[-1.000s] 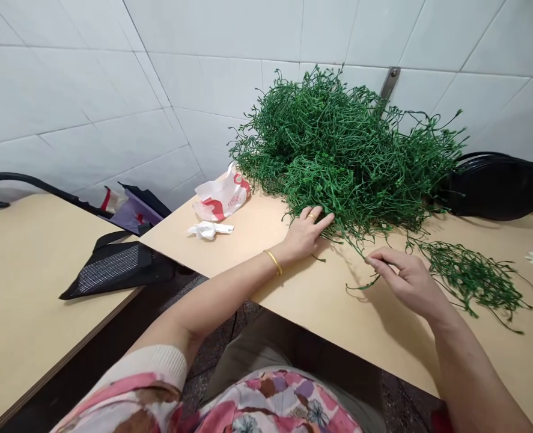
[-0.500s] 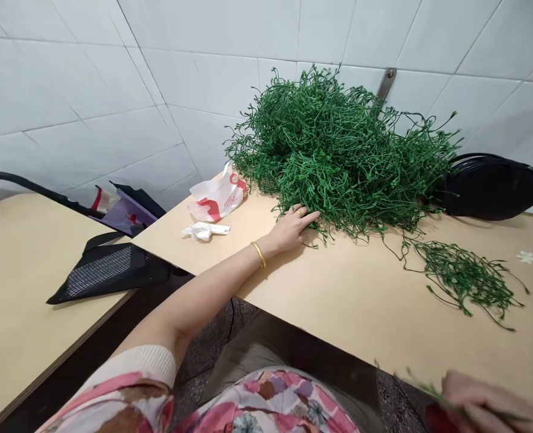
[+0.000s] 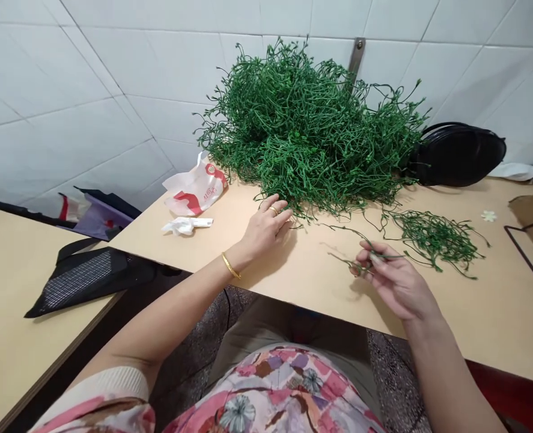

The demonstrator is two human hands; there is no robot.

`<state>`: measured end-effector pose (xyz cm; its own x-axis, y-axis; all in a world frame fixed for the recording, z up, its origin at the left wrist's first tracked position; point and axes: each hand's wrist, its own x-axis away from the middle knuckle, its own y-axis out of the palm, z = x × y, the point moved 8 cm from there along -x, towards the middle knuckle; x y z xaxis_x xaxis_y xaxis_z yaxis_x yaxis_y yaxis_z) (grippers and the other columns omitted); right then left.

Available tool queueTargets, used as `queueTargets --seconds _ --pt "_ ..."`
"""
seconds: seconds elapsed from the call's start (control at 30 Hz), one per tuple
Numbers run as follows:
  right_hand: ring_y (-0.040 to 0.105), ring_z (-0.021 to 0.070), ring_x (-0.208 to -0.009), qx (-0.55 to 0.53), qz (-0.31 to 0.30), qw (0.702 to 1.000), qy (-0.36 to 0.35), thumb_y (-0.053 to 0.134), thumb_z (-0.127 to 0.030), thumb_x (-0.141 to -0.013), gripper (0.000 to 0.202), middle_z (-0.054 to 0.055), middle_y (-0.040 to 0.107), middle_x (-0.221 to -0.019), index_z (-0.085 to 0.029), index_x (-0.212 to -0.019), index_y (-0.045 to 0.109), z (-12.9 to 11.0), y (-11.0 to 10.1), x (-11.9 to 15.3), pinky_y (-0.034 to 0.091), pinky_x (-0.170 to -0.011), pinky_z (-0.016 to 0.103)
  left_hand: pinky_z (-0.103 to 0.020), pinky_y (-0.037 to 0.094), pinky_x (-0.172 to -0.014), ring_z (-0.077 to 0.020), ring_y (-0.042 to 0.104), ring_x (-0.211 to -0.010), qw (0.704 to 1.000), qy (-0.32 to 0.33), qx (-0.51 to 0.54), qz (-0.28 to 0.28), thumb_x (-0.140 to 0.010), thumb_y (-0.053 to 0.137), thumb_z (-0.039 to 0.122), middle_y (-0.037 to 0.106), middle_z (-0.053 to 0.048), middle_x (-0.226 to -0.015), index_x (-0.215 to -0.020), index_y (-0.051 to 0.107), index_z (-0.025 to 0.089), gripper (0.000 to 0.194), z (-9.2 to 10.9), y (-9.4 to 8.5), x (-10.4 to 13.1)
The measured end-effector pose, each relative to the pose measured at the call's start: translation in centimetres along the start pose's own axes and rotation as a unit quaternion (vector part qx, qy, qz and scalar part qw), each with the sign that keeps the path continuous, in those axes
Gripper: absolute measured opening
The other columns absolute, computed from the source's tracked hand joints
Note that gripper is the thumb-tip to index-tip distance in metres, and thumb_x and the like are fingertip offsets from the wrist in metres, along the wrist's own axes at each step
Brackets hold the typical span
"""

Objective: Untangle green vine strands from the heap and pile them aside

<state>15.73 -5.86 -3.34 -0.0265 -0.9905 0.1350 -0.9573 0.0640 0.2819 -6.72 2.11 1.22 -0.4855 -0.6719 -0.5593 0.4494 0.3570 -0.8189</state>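
Note:
A big heap of thin green artificial stems [image 3: 311, 126] lies against the tiled wall. At the heap's front edge, my left hand [image 3: 268, 227] is low over the table with its fingers apart, holding nothing that I can see. My right hand [image 3: 390, 273] pinches a few green stems [image 3: 350, 231] between thumb and fingers above the table, right of my left hand. A smaller bunch of green stems [image 3: 437, 237] lies flat beyond my right hand.
A red and white plastic bag [image 3: 196, 189] and a crumpled white tissue [image 3: 185, 225] lie at the left. Black bag [image 3: 462, 153] stands right of the heap, a small pale flower [image 3: 488, 215] before it. Black mesh item [image 3: 79, 276] lies on the left table [image 3: 9, 270].
My right hand has come up from the lower right corner over the table with the stems. My left hand has drawn back slightly from the heap. The camera view has shifted.

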Motion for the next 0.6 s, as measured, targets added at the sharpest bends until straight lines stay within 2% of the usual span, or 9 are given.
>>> queueTargets --seconds 0.13,0.27,0.37,0.47,0.53,0.6 --pt "0.059 0.0143 -0.076 -0.017 -0.044 0.999 0.010 0.064 -0.026 -0.072 0.018 0.001 0.061 -0.080 -0.026 -0.090 0.065 1.0 1.4 -2.7 0.052 -0.080 0.041 -0.043 0.043 -0.098 -0.0217 0.050 -0.109 0.999 -0.012 0.039 0.003 -0.086 0.044 0.025 0.063 -0.010 -0.102 -0.093 0.064 0.016 0.022 0.3 -0.6 0.9" --pt "0.059 0.0126 -0.075 -0.064 -0.046 0.996 0.040 0.065 -0.021 -0.070 0.015 0.000 0.061 -0.078 -0.025 -0.084 0.065 1.7 2.0 -4.0 0.052 -0.075 0.034 -0.041 0.042 -0.097 -0.0184 0.052 -0.101 0.997 -0.011 0.070 0.020 -0.085 0.046 0.021 0.064 -0.009 -0.097 -0.088 0.063 0.016 0.018 0.5 -0.9 1.6" --pt "0.059 0.0125 -0.073 -0.081 -0.033 0.995 0.052 0.067 -0.022 -0.067 0.016 0.000 0.061 -0.077 -0.024 -0.083 0.066 1.5 1.9 -3.9 0.052 -0.072 0.032 -0.039 0.045 -0.093 -0.0176 0.053 -0.096 0.995 -0.002 0.088 0.043 -0.084 0.048 0.020 0.064 -0.007 -0.091 -0.085 0.062 0.016 0.015 0.9 -1.2 1.6" --pt "0.057 0.0130 -0.066 -0.026 -0.043 0.998 0.045 0.069 -0.028 -0.067 0.014 0.000 0.060 -0.071 -0.025 -0.081 0.067 1.6 0.0 -0.9 0.051 -0.066 0.030 -0.037 0.047 -0.086 -0.0176 0.053 -0.093 0.992 0.004 0.101 0.071 -0.084 0.049 0.020 0.065 -0.007 -0.089 -0.083 0.062 0.017 0.013 0.9 -1.7 1.5" --pt "0.058 0.0174 -0.064 0.096 -0.087 0.990 0.057 0.064 -0.037 -0.073 0.015 0.003 0.061 -0.068 -0.026 -0.082 0.068 3.0 -2.5 2.8 0.050 -0.061 0.034 -0.034 0.047 -0.082 -0.0172 0.054 -0.091 0.990 -0.010 0.110 0.086 -0.084 0.048 0.021 0.064 -0.007 -0.086 -0.081 0.061 0.017 0.014 0.3 -2.0 1.3" --pt "0.062 0.0235 -0.071 0.280 -0.147 0.946 0.073 0.059 -0.042 -0.077 0.017 0.005 0.063 -0.070 -0.030 -0.080 0.070 5.6 -5.9 6.7 0.052 -0.062 0.037 -0.032 0.047 -0.079 -0.0164 0.053 -0.087 0.988 -0.035 0.113 0.100 -0.085 0.048 0.023 0.063 -0.006 -0.082 -0.079 0.061 0.017 0.016 -0.7 -2.4 1.0"
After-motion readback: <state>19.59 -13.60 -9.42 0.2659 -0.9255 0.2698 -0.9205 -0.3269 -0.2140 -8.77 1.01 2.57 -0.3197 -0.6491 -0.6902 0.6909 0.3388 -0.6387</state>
